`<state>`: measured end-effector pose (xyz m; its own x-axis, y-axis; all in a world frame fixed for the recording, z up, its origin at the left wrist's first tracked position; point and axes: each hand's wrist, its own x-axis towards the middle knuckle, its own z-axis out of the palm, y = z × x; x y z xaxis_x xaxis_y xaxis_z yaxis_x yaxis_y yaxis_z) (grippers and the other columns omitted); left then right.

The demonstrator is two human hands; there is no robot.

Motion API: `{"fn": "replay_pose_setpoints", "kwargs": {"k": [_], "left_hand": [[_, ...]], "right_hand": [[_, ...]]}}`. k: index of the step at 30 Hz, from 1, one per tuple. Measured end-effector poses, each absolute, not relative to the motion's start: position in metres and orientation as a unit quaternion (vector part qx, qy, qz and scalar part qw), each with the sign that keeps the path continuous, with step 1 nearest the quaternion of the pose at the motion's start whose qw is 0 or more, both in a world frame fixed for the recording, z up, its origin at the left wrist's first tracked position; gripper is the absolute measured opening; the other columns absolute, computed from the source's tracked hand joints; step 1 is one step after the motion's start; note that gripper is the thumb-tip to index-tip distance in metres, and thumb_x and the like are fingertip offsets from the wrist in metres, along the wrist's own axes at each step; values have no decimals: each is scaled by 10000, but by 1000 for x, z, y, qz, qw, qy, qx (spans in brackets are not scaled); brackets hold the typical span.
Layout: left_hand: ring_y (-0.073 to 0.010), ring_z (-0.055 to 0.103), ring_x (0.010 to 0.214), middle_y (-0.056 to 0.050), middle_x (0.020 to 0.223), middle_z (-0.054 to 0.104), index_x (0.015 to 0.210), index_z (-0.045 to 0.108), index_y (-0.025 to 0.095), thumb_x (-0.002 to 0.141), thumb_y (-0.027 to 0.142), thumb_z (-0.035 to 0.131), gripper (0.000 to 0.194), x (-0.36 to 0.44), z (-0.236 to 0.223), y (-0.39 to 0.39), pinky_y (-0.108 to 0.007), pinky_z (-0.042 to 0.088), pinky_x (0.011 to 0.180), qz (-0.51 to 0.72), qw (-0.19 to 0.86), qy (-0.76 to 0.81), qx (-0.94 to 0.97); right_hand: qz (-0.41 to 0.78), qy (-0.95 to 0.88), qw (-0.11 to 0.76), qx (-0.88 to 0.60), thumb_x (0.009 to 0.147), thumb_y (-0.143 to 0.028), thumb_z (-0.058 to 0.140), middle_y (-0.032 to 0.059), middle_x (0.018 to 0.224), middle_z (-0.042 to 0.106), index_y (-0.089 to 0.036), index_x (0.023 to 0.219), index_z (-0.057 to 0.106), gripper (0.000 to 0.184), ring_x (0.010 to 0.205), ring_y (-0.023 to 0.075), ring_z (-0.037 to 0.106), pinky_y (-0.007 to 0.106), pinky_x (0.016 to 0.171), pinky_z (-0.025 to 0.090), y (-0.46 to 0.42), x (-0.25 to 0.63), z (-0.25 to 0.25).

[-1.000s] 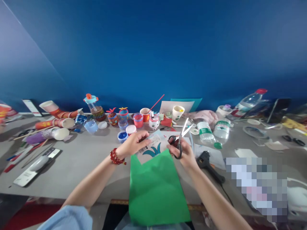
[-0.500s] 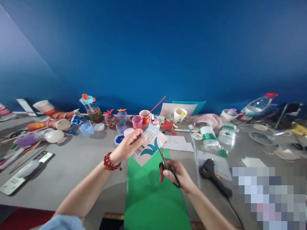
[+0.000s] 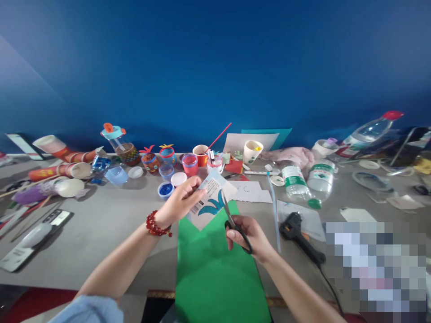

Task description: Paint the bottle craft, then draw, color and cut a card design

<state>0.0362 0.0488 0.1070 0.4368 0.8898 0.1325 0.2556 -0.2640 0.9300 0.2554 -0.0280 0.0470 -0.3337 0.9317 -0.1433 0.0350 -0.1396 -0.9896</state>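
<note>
Between the thumb and fingers of my left hand [image 3: 184, 199] is a piece of printed card [image 3: 202, 215] with a barcode and small text. A blue-teal leafy shape [image 3: 211, 207] is on the card, at its lower right part. My right hand [image 3: 251, 235] grips black-handled scissors [image 3: 235, 226], fingers in the loops. The blades point up and away, at the right edge of the card beside the leafy shape; whether they bite into it I cannot tell. Below both hands lies a large green sheet [image 3: 215, 273], reaching over the table's front edge.
A black glue gun [image 3: 296, 235] with a cable lies right of my right hand. Behind the card stand paint pots, among them a blue one [image 3: 166, 190] and a red one [image 3: 190, 165]. Plastic bottles [image 3: 295, 181] lie at the right, a phone [image 3: 37, 240] at the left.
The scissors came down and left from beside the card, their spread blades narrowing, and now meet its right edge. My left hand keeps hold of the card. The view has shifted slightly.
</note>
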Motion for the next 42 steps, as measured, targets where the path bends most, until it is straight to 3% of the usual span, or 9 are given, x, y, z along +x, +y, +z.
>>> {"fn": "replay_pose_setpoints", "kwargs": {"k": [11, 42], "left_hand": [[-80, 323, 571, 53, 686, 342, 778, 412, 203, 917, 354, 518, 231, 38, 114, 45, -190, 290, 493, 357, 428, 394, 731], [-78, 309, 577, 55, 697, 317, 802, 393, 203, 946, 377, 501, 250, 35, 112, 46, -188, 266, 481, 335, 436, 395, 736]], "right_hand": [[609, -539, 369, -449, 672, -693, 710, 37, 517, 638, -188, 639, 516, 542, 458, 122, 512, 234, 470, 308, -27, 255, 47], [604, -552, 362, -447, 689, -701, 696, 44, 522, 641, -176, 632, 521, 557, 471, 111, 506, 228, 463, 306, -27, 255, 47]]}}
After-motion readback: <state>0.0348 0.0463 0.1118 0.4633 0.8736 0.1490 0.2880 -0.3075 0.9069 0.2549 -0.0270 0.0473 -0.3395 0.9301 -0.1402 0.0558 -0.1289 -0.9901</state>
